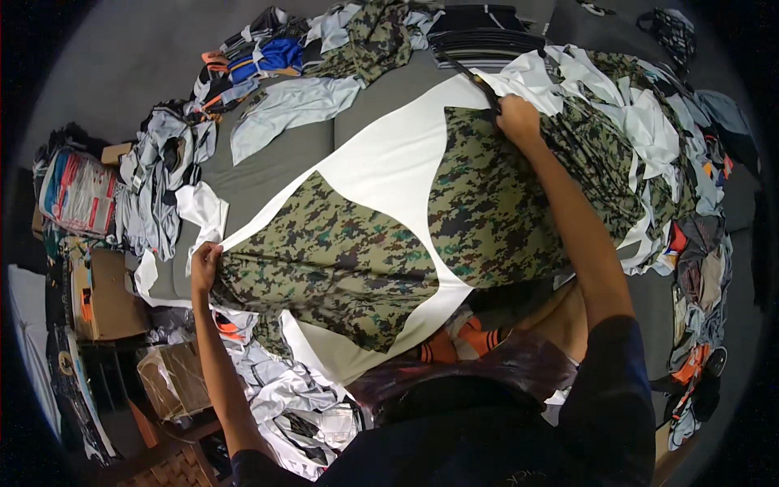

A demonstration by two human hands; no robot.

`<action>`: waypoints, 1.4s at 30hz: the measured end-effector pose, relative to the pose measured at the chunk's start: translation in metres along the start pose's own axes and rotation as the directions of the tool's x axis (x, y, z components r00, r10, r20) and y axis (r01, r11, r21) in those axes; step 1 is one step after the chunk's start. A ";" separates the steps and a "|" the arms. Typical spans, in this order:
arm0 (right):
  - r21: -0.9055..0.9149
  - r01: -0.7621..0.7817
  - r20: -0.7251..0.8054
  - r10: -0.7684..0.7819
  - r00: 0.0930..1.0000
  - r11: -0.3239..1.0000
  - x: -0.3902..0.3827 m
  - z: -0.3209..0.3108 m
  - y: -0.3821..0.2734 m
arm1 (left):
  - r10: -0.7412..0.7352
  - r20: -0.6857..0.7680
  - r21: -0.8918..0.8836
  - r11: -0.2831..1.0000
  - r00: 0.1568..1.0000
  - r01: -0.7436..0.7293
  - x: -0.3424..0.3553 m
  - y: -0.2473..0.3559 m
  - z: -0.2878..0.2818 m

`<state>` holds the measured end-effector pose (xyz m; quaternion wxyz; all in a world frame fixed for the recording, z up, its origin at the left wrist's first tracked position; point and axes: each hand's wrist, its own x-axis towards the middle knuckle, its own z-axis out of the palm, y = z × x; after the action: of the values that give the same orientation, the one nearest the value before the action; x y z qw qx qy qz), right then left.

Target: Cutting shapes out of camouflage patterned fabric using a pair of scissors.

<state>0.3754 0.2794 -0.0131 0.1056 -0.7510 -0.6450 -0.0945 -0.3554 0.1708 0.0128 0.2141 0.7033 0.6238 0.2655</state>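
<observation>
A wide sheet of white fabric [389, 158] printed with green camouflage garment panels [324, 260] is stretched across my lap and the grey surface before me. My left hand [205, 268] pinches its left corner, at the edge of one camouflage panel. At the far upper edge my right hand [516, 122] is closed around a pair of black scissors [487, 91]. The blades point away to the upper left, beside the white margin of the sheet. Whether they are cutting into the fabric I cannot tell.
A large heap of white and camouflage cloth [649, 130] lies at the right. Stacked dark striped fabric [487, 36] is at the back. Grey scraps [158, 187] and a cardboard box [109, 296] are at the left. More white scraps [296, 406] lie by my left arm.
</observation>
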 end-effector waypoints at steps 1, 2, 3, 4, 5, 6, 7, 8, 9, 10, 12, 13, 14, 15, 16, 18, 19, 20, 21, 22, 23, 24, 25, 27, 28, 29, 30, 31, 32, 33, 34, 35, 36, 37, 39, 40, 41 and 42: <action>-0.003 -0.007 -0.004 0.007 1.000 1.000 0.006 -0.004 0.000 | 0.008 0.002 -0.002 1.000 1.000 -0.008 0.003 -0.002 0.001; 0.082 -0.051 0.061 0.046 0.997 0.995 0.013 -0.009 0.001 | 0.003 0.034 0.002 1.000 0.999 -0.003 0.007 -0.004 0.004; 0.173 -0.096 0.126 0.075 0.989 0.980 0.021 -0.015 -0.003 | -0.004 0.061 0.014 1.000 0.998 0.003 0.009 -0.008 0.000; 0.259 -0.144 0.194 0.095 0.976 0.955 0.028 -0.021 -0.006 | -0.013 0.087 0.026 1.000 0.996 0.010 0.012 -0.012 -0.003; 0.340 -0.193 0.262 0.105 0.959 0.920 0.032 -0.026 -0.011 | -0.023 0.111 0.038 0.999 0.994 0.019 0.013 -0.017 -0.007; 0.344 -0.194 0.253 0.109 0.961 0.919 0.033 -0.025 -0.012 | -0.028 0.136 0.048 0.999 0.990 0.022 0.019 -0.018 -0.010; 0.325 -0.146 0.209 0.080 0.975 0.934 0.034 -0.024 -0.015 | -0.036 0.159 0.059 0.998 0.987 0.026 0.023 -0.020 -0.014; 0.300 -0.108 0.170 0.058 0.984 0.948 0.034 -0.022 -0.014 | -0.025 0.162 0.059 0.998 0.986 0.015 0.026 -0.018 -0.012; 0.272 -0.069 0.133 0.034 0.991 0.960 0.034 -0.019 -0.015 | -0.020 0.144 0.054 0.998 0.989 0.013 0.025 -0.017 -0.011; 0.241 -0.030 0.097 0.007 0.995 0.970 0.034 -0.015 -0.017 | -0.017 0.126 0.049 0.999 0.992 0.011 0.022 -0.016 -0.010; 0.173 0.044 0.027 -0.049 0.998 0.984 0.032 -0.010 -0.017 | -0.009 0.089 0.037 0.999 0.996 0.005 0.018 -0.009 -0.008; 0.140 0.084 -0.005 -0.084 0.996 0.987 0.032 -0.007 -0.019 | -0.010 0.069 0.034 0.999 0.998 0.008 0.014 -0.007 -0.008; 0.105 0.121 -0.034 -0.118 0.992 0.987 0.032 -0.005 -0.019 | -0.011 0.050 0.031 0.999 0.999 0.010 0.014 -0.005 -0.007; 0.069 0.155 -0.060 -0.151 0.987 0.985 0.032 -0.003 -0.019 | -0.013 0.032 0.028 1.000 0.999 0.012 0.016 -0.003 -0.004; 0.103 0.105 -0.053 -0.100 0.994 0.989 0.041 -0.008 -0.027 | 0.031 -0.056 0.058 0.998 0.998 -0.028 0.018 -0.006 -0.010; 0.149 0.029 -0.084 -0.017 0.996 0.988 0.063 -0.022 -0.035 | 0.075 -0.128 0.090 0.994 0.989 -0.064 0.029 -0.010 -0.017; 0.223 -0.046 -0.107 0.071 0.992 0.974 0.072 -0.027 -0.040 | 0.039 -0.179 0.137 0.990 0.983 -0.015 0.041 -0.008 -0.018; 0.301 -0.104 -0.124 0.148 0.981 0.948 0.078 -0.034 -0.051 | -0.002 -0.242 0.182 0.982 0.970 0.048 0.049 -0.007 -0.020; 0.302 -0.098 -0.116 0.139 0.984 0.948 0.075 -0.039 -0.055 | 0.011 -0.238 0.217 0.975 0.971 0.042 0.054 -0.007 -0.019; 0.366 -0.091 -0.130 0.148 0.980 0.926 0.071 -0.043 -0.058 | 0.024 -0.233 0.252 0.967 0.972 0.037 0.056 -0.007 -0.017; 0.429 -0.089 -0.140 0.163 0.977 0.899 0.064 -0.047 -0.061 | 0.011 -0.226 0.253 0.966 0.974 0.048 0.057 -0.007 -0.014; 0.489 -0.083 -0.154 0.180 0.972 0.868 0.060 -0.053 -0.065 | -0.001 -0.219 0.319 0.945 0.976 0.072 0.058 -0.005 -0.010; 0.547 -0.076 -0.165 0.196 0.966 0.834 0.054 -0.058 -0.067 | -0.014 -0.211 0.382 0.919 0.977 0.096 0.053 -0.004 -0.005; 0.765 -0.126 0.052 0.135 0.990 0.632 0.011 -0.067 -0.052 | 0.140 -0.334 0.285 0.958 0.932 -0.042 0.036 0.045 0.031; 0.874 -0.152 0.150 0.043 0.988 0.462 -0.021 -0.079 -0.055 | 0.117 -0.328 0.274 0.961 0.937 -0.024 0.015 0.080 0.048; 0.909 -0.159 0.195 -0.056 0.979 0.385 -0.057 -0.086 -0.051 | 0.067 -0.229 0.074 0.996 0.971 -0.051 -0.007 0.117 0.067; 0.939 -0.163 0.219 -0.160 0.963 0.303 -0.094 -0.099 -0.041 | 0.044 -0.135 -0.131 0.989 0.990 -0.062 -0.032 0.153 0.082; 0.930 -0.318 0.345 -0.134 0.929 0.187 -0.127 -0.098 -0.030 | 0.081 -0.048 -0.122 0.989 0.996 -0.087 -0.054 0.176 0.100; 0.881 -0.363 0.427 -0.180 0.886 0.305 -0.162 -0.118 -0.032 | 0.198 -0.051 -0.162 0.965 0.979 -0.204 -0.076 0.195 0.119; 0.855 -0.384 0.474 -0.227 0.851 0.348 -0.194 -0.122 -0.015 | 0.258 -0.027 -0.210 0.943 0.966 -0.257 -0.089 0.212 0.141; 0.865 -0.440 0.495 -0.268 0.827 0.241 -0.228 -0.086 0.014 | 0.318 -0.006 -0.257 0.916 0.948 -0.309 -0.100 0.226 0.160; 0.763 -0.524 0.632 -0.272 0.726 0.377 -0.248 -0.122 0.008 | 0.307 0.076 -0.285 0.918 0.949 -0.274 -0.108 0.241 0.170; 0.719 -0.606 0.693 -0.290 0.660 0.341 -0.269 -0.139 0.009 | 0.317 0.075 -0.305 0.910 0.945 -0.281 -0.115 0.255 0.181; 0.665 -0.681 0.746 -0.310 0.590 0.305 -0.283 -0.148 0.011 | 0.329 0.073 -0.323 0.901 0.941 -0.290 -0.119 0.266 0.191; 0.723 -0.565 0.690 -0.401 0.602 0.396 -0.297 -0.153 0.023 | 0.348 0.034 -0.289 0.901 0.937 -0.324 -0.116 0.278 0.212; 0.775 -0.434 0.628 -0.490 0.604 0.459 -0.301 -0.153 0.027 | 0.376 0.001 -0.249 0.897 0.926 -0.364 -0.117 0.281 0.219; 0.774 -0.432 0.629 -0.490 0.604 0.462 -0.305 -0.154 0.030 | 0.376 -0.001 -0.251 0.897 0.927 -0.364 -0.117 0.284 0.226; 0.752 -0.458 0.657 -0.479 0.582 0.475 -0.308 -0.154 0.034 | 0.358 -0.030 -0.198 0.913 0.933 -0.356 -0.118 0.288 0.231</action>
<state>0.3614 -0.0609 0.0479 0.1661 -0.5303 -0.5711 0.6041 0.0027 0.0238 0.0051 0.2338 0.7811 0.4544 0.3588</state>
